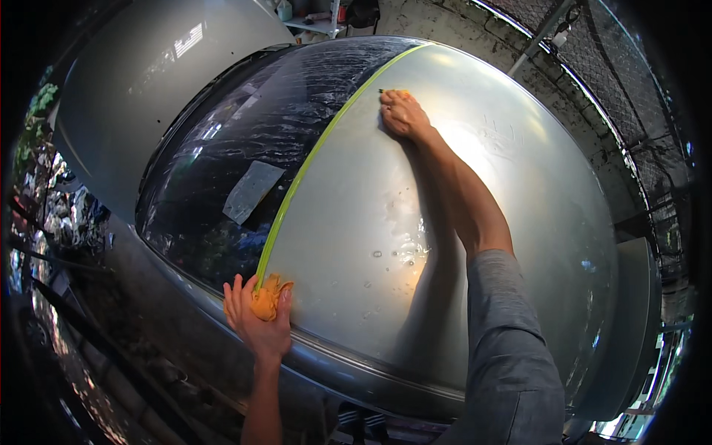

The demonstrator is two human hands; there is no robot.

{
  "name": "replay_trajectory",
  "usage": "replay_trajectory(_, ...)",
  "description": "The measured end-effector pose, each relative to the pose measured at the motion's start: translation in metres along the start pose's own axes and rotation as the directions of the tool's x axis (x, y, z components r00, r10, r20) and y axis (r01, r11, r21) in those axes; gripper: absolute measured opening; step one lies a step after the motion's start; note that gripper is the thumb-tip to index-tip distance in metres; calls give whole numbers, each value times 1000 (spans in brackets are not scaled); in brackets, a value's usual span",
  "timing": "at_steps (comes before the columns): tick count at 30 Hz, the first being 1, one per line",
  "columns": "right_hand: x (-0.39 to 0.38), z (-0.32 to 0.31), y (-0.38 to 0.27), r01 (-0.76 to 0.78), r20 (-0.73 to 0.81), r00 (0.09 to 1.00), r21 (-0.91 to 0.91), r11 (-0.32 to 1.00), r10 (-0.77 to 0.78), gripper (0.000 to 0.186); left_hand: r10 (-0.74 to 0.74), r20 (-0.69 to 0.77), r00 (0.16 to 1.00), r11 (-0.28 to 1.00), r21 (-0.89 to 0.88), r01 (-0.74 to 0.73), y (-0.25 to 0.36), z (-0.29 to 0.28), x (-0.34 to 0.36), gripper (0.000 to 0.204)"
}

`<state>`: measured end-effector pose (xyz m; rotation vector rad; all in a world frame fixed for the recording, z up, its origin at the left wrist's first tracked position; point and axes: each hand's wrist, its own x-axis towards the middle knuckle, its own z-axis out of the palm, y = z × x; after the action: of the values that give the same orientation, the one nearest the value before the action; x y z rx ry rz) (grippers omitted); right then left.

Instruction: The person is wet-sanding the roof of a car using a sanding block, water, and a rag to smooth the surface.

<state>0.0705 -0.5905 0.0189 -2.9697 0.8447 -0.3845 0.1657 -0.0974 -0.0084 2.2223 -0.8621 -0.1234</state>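
A silver car roof (345, 222) spreads out before me, wet with droplets and streaks in its middle. Yellow-green masking tape (302, 169) runs along the seam between the roof and the dark windshield (215, 159). My left hand (259, 330) is at the near end of the tape, its fingers and thumb around a crumpled orange cloth (273, 298). Reaching far across the roof, my right hand (404, 117) is closed and presses on the surface just right of the tape. A small yellow and black thing peeks out at its fingertips; most of it is hidden.
A grey rectangular sheet (254, 191), perhaps sandpaper, lies on the windshield, which has whitish streaks. The silver hood (141, 89) is at the upper left. A shelf (311, 26) with items stands behind the car. Mesh fencing (630, 96) runs along the right.
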Motion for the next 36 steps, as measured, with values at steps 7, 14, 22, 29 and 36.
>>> replay_trajectory(7, 49, 4, -24, 27, 197, 980, -84, 996, -10, 40, -3, 6, 1000, 999, 37, 2, -7, -15, 1, 61)
replay_trajectory(14, 40, 23, -43, 132, 53, 990, 9, 991, -132, 38, -10, 33, 999, 1000, 15, 10, -6, -13, 0, 62)
replay_trajectory(22, -31, 33, -135, 264, 49, 963, 35, 964, -265, 47, -46, 52, 998, 998, 38, 44, -9, -6, 0, 61)
replay_trajectory(29, -53, 25, -204, 415, 46, 904, 149, 897, -426, 47, -46, 10, 999, 996, 77, 45, -15, -21, 4, 61)
replay_trajectory(36, -96, 0, -245, 391, 62, 907, 242, 888, -416, 44, -10, -51, 999, 1000, 25, 11, -17, -16, -1, 53)
